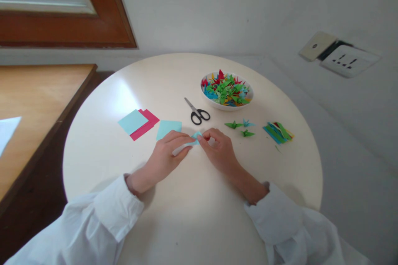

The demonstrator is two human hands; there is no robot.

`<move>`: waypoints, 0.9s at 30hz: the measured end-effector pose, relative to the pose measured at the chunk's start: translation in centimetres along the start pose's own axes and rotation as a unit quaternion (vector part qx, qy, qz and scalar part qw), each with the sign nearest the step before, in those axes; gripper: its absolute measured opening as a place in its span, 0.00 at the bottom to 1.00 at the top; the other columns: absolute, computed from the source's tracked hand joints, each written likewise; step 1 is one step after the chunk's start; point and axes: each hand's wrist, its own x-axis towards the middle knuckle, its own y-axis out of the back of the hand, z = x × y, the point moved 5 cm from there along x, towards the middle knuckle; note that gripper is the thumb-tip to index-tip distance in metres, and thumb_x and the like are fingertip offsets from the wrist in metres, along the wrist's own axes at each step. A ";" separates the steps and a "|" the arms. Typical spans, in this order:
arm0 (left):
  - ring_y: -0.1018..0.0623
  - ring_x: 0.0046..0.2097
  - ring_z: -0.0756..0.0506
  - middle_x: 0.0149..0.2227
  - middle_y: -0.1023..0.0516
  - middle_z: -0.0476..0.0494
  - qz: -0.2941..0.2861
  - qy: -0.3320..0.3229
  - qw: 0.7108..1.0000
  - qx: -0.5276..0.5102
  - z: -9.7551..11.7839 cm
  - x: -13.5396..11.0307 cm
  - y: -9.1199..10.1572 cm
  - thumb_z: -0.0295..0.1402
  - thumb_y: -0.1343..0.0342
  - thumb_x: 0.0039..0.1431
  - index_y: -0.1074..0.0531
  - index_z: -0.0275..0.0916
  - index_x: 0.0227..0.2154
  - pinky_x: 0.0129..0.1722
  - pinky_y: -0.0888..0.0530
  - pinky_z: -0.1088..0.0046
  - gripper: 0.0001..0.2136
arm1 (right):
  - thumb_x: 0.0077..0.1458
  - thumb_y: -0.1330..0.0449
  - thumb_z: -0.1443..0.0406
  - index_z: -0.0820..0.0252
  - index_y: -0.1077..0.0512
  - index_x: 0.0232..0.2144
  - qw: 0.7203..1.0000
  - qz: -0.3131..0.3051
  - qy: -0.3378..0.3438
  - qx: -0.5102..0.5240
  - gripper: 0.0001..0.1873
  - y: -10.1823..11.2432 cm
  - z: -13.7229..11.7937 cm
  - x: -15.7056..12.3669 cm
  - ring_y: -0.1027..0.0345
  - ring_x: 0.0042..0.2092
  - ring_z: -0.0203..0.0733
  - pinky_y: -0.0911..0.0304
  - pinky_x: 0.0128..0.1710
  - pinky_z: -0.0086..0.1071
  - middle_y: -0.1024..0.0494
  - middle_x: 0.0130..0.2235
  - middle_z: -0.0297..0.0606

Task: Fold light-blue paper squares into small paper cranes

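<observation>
A small piece of light blue folded paper (pixel 196 135) is held between my two hands over the middle of the table. My left hand (pixel 166 155) pinches its left side with thumb and fingers. On its right side my right hand (pixel 219 147) grips it between thumb and forefinger. The fingers partly cover the paper, so its exact fold is hidden. Just beyond my left hand lies a flat light blue paper square (pixel 168 128). Black-handled scissors (pixel 197 112) rest farther back, blades pointing away to the left.
A white bowl (pixel 228 107) full of colourful paper cranes stands at the back. Several small cranes (pixel 247 133) lie to my right, near a stack of coloured paper strips (pixel 278 133). Light blue (pixel 133 122) and red sheets (pixel 149 120) lie left on the round white table (pixel 189 223).
</observation>
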 end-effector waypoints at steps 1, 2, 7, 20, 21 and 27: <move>0.25 0.37 0.47 0.35 0.22 0.43 0.004 0.004 1.000 0.001 0.0 0.0 0.1 0.27 0.47 0.55 0.26 0.40 0.36 0.38 0.29 0.73 0.07 | 0.51 0.45 0.64 0.58 0.38 0.19 1.000 -0.004 -0.004 0.003 0.11 -0.1 0.0 0.0 0.39 0.27 0.36 0.44 0.30 0.32 0.32 0.22 0.31; 0.24 0.37 0.47 0.34 0.22 0.43 0.008 0.012 1.000 0.002 -0.1 0.0 0.1 0.26 0.48 0.55 0.26 0.39 0.35 0.37 0.28 0.73 0.07 | 0.51 0.45 0.63 0.58 0.38 0.19 1.000 -0.009 -0.008 0.006 0.11 -0.2 0.1 0.0 0.39 0.26 0.36 0.44 0.30 0.32 0.32 0.21 0.31; 0.24 0.33 0.47 0.31 0.22 0.44 0.030 0.089 0.996 0.000 -0.7 0.1 0.5 0.29 0.47 0.54 0.26 0.39 0.32 0.33 0.29 0.73 0.06 | 0.53 0.47 0.60 0.57 0.37 0.21 0.999 0.003 -0.031 0.044 0.12 0.0 0.2 0.0 0.38 0.28 0.36 0.42 0.31 0.32 0.32 0.22 0.31; 0.26 0.29 0.49 0.27 0.22 0.45 0.036 0.174 0.977 -0.117 -1.8 0.1 0.0 0.33 0.45 0.52 0.25 0.37 0.27 0.30 0.31 0.75 0.06 | 0.45 0.39 0.63 0.54 0.40 0.41 0.940 -0.094 -0.093 0.315 0.20 -1.9 0.1 -0.5 0.31 0.35 0.35 0.33 0.38 0.33 0.29 0.35 0.34; 0.26 0.29 0.49 0.27 0.22 0.45 0.037 0.181 0.974 -0.132 -1.9 0.1 -0.1 0.33 0.45 0.52 0.25 0.37 0.27 0.29 0.30 0.75 0.06 | 0.45 0.39 0.63 0.54 0.39 0.41 0.936 -0.094 -0.098 0.325 0.19 -1.9 0.1 -0.5 0.31 0.34 0.35 0.32 0.37 0.32 0.29 0.34 0.34; 0.26 0.27 0.49 0.25 0.22 0.44 0.041 0.228 0.951 -0.207 -2.2 0.2 -0.4 0.35 0.42 0.49 0.25 0.36 0.25 0.26 0.30 0.76 0.07 | 0.45 0.41 0.67 0.56 0.35 0.34 0.944 -0.083 -0.090 0.307 0.11 -1.7 0.4 -0.3 0.32 0.32 0.34 0.34 0.33 0.29 0.29 0.32 0.32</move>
